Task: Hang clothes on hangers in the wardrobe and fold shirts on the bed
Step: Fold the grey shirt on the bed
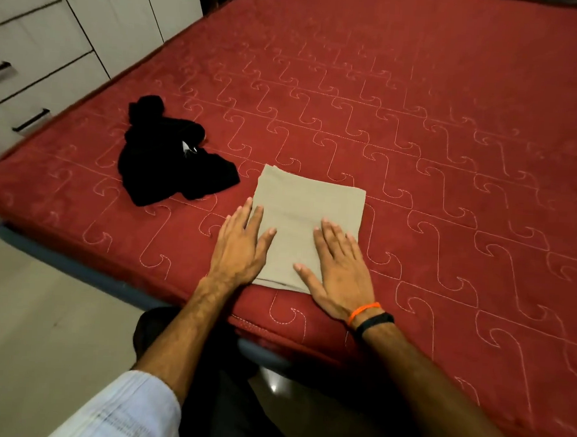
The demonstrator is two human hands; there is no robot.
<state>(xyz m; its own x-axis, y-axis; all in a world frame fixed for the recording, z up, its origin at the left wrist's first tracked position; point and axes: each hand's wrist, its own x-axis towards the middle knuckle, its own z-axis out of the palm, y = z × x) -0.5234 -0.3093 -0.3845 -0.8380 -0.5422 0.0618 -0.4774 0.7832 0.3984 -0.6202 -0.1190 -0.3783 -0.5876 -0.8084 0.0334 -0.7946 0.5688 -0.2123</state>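
Beige folded shirt (305,226) sits just below the middle of the frame, a neat rectangle lying flat on the red quilted bed (420,132), close to the bed's near edge. I've got both hands down on it. My left hand (241,246) lies flat with fingers straight and slightly spread; its fingertips and thumb overlap the shirt's left edge, while the palm rests on the red cover beside that edge. My right hand (338,272) is flat too, fingers straight and close together, pressing the lower right part of the shirt, thumb stretched out toward the centre of the frame across the shirt's bottom corner. Neither hand is pinching or curling around the fabric; the shirt shows bare between the two hands and runs up the frame beyond my fingertips.

On the right wrist I see an orange band (364,311) and, just behind it, a black band (375,323). A pale sleeve (126,411) covers my left forearm at the bottom left of the frame.

Up and to the left of the shirt, near but apart from it, a crumpled black garment (169,163) lies in a heap on the bed. In the upper left of the frame stands a white wardrobe (55,28) with dark drawer handles (31,120), right against the bed's edge.
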